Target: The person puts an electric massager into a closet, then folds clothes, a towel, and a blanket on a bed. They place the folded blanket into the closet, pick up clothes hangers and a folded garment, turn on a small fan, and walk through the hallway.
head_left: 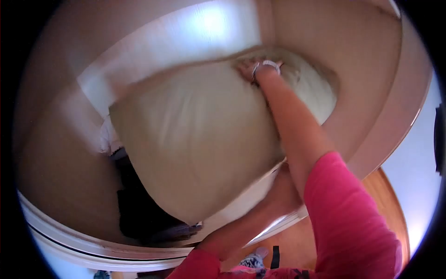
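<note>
A large beige-green cloth item [200, 125], smooth and bulky like a folded cover or cushion, fills the middle of a deep wooden compartment. On its far right part rests my right hand [258, 69], fingers spread against the fabric, with a light band at the wrist. My left hand [285, 171] is at the near right edge of the cloth, mostly hidden behind my right forearm, so its fingers cannot be made out. Dark fabric [139, 204] lies beneath the cloth's left side, beside a whitish piece of fabric [109, 137].
Brown walls [357, 56] surround the cloth, and a pale rim [116, 260] runs along the near side. Wooden floor [297, 237] and my foot [253, 260] show below. At the far right is a pale wall [413, 158] with a dark object [439, 139].
</note>
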Available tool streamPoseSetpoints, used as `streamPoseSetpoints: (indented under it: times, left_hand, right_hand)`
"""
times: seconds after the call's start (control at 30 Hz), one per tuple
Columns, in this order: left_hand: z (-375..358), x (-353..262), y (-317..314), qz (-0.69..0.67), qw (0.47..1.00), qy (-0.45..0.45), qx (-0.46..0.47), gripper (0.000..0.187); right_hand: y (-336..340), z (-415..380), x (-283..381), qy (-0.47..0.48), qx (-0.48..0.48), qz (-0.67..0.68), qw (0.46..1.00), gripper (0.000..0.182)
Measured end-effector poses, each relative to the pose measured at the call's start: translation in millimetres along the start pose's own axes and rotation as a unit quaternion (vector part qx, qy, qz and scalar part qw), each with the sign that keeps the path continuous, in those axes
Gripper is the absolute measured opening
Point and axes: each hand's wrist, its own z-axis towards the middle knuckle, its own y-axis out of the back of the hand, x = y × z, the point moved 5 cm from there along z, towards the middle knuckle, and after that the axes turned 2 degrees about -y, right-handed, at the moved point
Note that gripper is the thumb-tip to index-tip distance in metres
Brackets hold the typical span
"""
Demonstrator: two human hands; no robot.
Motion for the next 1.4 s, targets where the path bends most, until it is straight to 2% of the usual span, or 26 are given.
streamPoseSetpoints:
  times: [0.03, 0.07, 0.1, 0.13, 0.17, 0.23, 0.3, 0.37, 0.43, 0.53, 0.63, 0.7, 0.77, 0.8, 0.9, 0.97, 1.0, 1.03, 1.07, 1.1, 1.13, 1.17, 1.2, 1.27, 1.33, 1.4]
  left_hand:
    - [-5.1, 7.2, 25.8, 0.061, 0.997, -0.044, -0.008, 0.044]
    - [-9.6, 23.6, 64.9, -0.133, 0.991, -0.011, -0.012, 0.044]
    - [-21.5, 14.9, 94.3, -0.081, 0.996, 0.031, -0.03, 0.053]
    - [-31.3, -1.1, 121.3, 0.198, 0.971, -0.017, -0.131, 0.063]
    - [-60.9, -13.1, 143.6, 0.457, 0.86, -0.062, -0.221, 0.073]
    - [-26.3, 34.9, 170.3, 0.495, 0.838, 0.121, -0.195, 0.083]
    - [6.2, 97.4, 173.3, 0.508, 0.816, 0.144, -0.234, 0.091]
    - [45.5, 141.5, 190.3, 0.471, 0.831, 0.039, -0.295, 0.089]
    - [90.5, 176.7, 213.0, 0.426, 0.858, 0.009, -0.288, 0.083]
    - [95.4, 176.3, 190.9, 0.408, 0.862, -0.003, -0.301, 0.078]
    - [26.9, 196.3, 150.8, 0.449, 0.852, 0.08, -0.255, 0.076]
    - [-4.8, 174.3, 148.6, 0.456, 0.844, 0.088, -0.269, 0.075]
    - [-17.7, 153.3, 147.6, 0.412, 0.874, 0.154, -0.206, 0.074]
    - [-13.8, 140.7, 160.8, 0.414, 0.872, 0.148, -0.215, 0.074]
    - [46.0, 53.8, 217.3, 0.47, 0.839, -0.017, -0.274, 0.074]
    - [106.0, 38.4, 248.4, 0.51, 0.83, -0.047, -0.222, 0.077]
    - [134.0, 47.4, 262.5, 0.531, 0.829, -0.037, -0.173, 0.078]
    - [156.2, 72.6, 280.4, 0.544, 0.822, -0.028, -0.164, 0.079]
    - [172.7, 99.4, 289.9, 0.559, 0.814, -0.023, -0.154, 0.08]
    - [173.8, 141.1, 276.7, 0.463, 0.877, 0.12, -0.049, 0.083]
    - [165.6, 192.1, 254.4, 0.355, 0.897, 0.255, 0.063, 0.087]
    - [173.8, 260.9, 240.4, 0.296, 0.945, 0.136, -0.023, 0.096]
    - [158.1, 245.7, 224.1, 0.233, 0.965, 0.101, -0.064, 0.102]
    - [162.4, 241.3, 221.2, 0.208, 0.945, 0.245, 0.064, 0.104]
    - [166.4, 240.0, 217.3, 0.248, 0.934, 0.238, 0.1, 0.099]
    - [174.1, 234.7, 212.1, 0.284, 0.935, 0.189, 0.095, 0.094]
  right_hand:
    - [1.7, 8.2, -9.6, -0.047, 0.014, 0.015, 0.999, 0.065]
    - [3.3, 14.9, -18.7, -0.095, 0.026, 0.028, 0.995, 0.065]
    - [6.9, 26.5, -20.2, -0.103, 0.027, 0.03, 0.994, 0.065]
    - [9.5, 35.8, -22.1, -0.086, 0.019, 0.038, 0.995, 0.066]
    - [17.4, 34.7, -12.8, -0.052, 0.002, 0.043, 0.998, 0.066]
    - [43.3, 49.8, 0.0, 0.03, -0.041, 0.056, 0.997, 0.067]
    - [65.7, 41.5, 7.8, 0.101, -0.078, 0.065, 0.99, 0.068]
    - [85.0, 32.4, -10.7, 0.129, -0.103, 0.062, 0.984, 0.069]
    - [75.1, 25.1, -43.8, 0.115, -0.098, 0.049, 0.987, 0.07]
    - [14.5, 43.2, -86.4, 0.068, -0.054, 0.016, 0.996, 0.072]
    - [-66.5, 48.2, -76.5, 0.048, -0.029, 0.044, 0.997, 0.073]
    - [-59.0, 41.6, -70.2, 0.093, -0.047, 0.056, 0.993, 0.07]
    - [-33.2, 30.1, -66.6, 0.087, -0.062, 0.048, 0.993, 0.069]
    - [-22.3, 24.1, -67.5, 0.076, -0.054, 0.03, 0.995, 0.068]
    - [51.4, -13.6, -42.4, 0.125, -0.113, -0.106, 0.98, 0.061]
    - [78.0, -0.9, -44.0, 0.212, -0.253, 0.05, 0.943, 0.059]
    - [103.4, -35.0, -32.3, 0.228, -0.224, 0.096, 0.943, 0.073]
    - [107.1, -26.1, -29.2, 0.222, -0.24, 0.085, 0.941, 0.075]
    - [123.2, -66.6, -28.9, 0.14, -0.209, 0.047, 0.967, 0.083]
    - [102.6, -77.3, -37.2, 0.119, -0.204, 0.043, 0.971, 0.083]
    - [69.0, -80.5, -48.2, 0.071, -0.207, 0.005, 0.976, 0.081]
    - [33.4, -76.5, -60.9, 0.018, -0.215, -0.029, 0.976, 0.078]
    - [6.4, -66.5, -75.0, -0.035, -0.225, -0.067, 0.971, 0.076]
    - [-51.6, -40.6, -96.9, -0.04, -0.153, 0.138, 0.978, 0.073]
    - [-27.0, -35.9, -94.7, -0.023, -0.098, 0.137, 0.985, 0.062]
    - [1.6, -67.5, -86.7, 0.025, -0.275, 0.163, 0.947, 0.049]
